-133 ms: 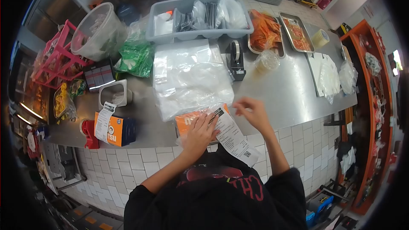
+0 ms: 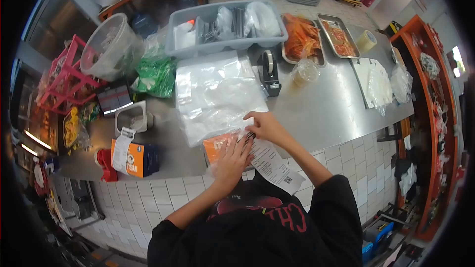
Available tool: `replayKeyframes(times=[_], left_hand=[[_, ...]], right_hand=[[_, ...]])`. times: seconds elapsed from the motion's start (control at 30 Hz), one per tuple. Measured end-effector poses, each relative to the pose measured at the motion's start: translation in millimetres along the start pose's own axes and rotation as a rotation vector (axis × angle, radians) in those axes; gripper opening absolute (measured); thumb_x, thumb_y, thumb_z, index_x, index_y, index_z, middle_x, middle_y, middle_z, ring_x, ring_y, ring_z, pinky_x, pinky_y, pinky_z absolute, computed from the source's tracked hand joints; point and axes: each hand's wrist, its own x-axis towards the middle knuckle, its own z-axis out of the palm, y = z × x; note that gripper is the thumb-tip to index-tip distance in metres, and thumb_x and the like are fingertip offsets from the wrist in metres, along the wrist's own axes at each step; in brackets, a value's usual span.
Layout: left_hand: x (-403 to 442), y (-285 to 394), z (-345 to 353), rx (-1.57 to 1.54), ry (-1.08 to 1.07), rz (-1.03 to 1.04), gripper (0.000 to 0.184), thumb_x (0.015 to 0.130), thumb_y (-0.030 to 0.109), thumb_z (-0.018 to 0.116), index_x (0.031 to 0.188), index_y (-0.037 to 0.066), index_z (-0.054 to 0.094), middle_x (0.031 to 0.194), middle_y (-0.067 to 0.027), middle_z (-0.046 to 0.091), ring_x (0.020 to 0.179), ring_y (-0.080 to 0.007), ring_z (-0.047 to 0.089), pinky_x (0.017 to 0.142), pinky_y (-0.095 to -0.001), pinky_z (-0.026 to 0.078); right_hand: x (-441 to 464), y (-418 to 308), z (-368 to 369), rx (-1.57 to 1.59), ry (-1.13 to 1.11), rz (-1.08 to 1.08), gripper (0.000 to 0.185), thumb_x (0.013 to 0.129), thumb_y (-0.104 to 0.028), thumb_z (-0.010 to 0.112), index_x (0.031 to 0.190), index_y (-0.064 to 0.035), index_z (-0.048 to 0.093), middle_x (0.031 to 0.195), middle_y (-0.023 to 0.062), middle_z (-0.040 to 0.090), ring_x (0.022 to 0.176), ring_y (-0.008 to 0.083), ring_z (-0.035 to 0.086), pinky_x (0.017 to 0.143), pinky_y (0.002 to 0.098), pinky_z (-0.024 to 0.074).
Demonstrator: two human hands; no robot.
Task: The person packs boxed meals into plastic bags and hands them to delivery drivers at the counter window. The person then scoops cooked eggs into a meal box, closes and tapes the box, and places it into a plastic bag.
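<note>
An orange box in clear plastic [image 2: 213, 147] lies at the table's front edge, below a stack of clear plastic bags [image 2: 217, 94]. My left hand [image 2: 232, 159] rests flat across the box, fingers stretched out, pressing on the upper end of a long printed receipt [image 2: 278, 168]. The receipt's lower end hangs over the edge in front of my shirt. Close by the left fingertips, my right hand [image 2: 266, 127] is closed in a pinch at the receipt's top. Whatever lies between its fingertips is too small to make out.
A black tape dispenser [image 2: 270, 76] stands beside the bags. Behind is a divided grey bin [image 2: 222, 47] of cutlery and bags. To the left are another box with a receipt [image 2: 148, 160], a red tape gun [image 2: 105, 163] and a metal container [image 2: 146, 118]. A wrapped cup [image 2: 302, 76] stands right.
My right hand has moved left, from beside the receipt to its upper end next to the left fingers. The left hand stays on the box. The camera view has shifted slightly.
</note>
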Motion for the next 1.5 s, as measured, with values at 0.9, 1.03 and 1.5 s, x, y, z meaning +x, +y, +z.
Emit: replayKeyframes(times=[0.9, 1.03, 1.5], left_hand=[[175, -69, -52, -0.485, -0.805, 0.188, 0.029, 0.085, 0.02, 0.053, 0.11, 0.004, 0.055, 0.094, -0.0106, 0.064, 0.086, -0.0205, 0.062, 0.077, -0.0311, 0.047], [224, -73, -32, -0.51, -0.593, 0.318, 0.025, 0.088, 0.02, 0.048, 0.105, 0.005, 0.058, 0.083, -0.007, 0.067, 0.074, -0.0156, 0.064, 0.068, -0.0268, 0.048], [288, -36, 67, -0.349, -0.35, 1.032, 0.012, 0.072, 0.016, 0.064, 0.084, 0.013, 0.066, 0.09, -0.0027, 0.06, 0.094, -0.0223, 0.05, 0.085, -0.0354, 0.039]], right_hand=[[121, 107, -44, 0.095, 0.776, 0.233, 0.042, 0.07, -0.044, 0.066, 0.077, -0.0023, 0.063, 0.068, 0.0106, 0.062, 0.065, 0.0245, 0.06, 0.061, 0.035, 0.0475], [124, 93, -40, -0.228, 1.047, 0.576, 0.041, 0.069, -0.045, 0.066, 0.072, -0.0042, 0.067, 0.065, 0.0076, 0.065, 0.062, 0.0207, 0.063, 0.064, 0.0355, 0.0503], [-184, 44, 14, 0.41, 0.447, 0.274, 0.033, 0.088, -0.035, 0.05, 0.095, -0.0041, 0.061, 0.076, 0.0033, 0.065, 0.07, 0.0091, 0.06, 0.066, 0.0225, 0.0452]])
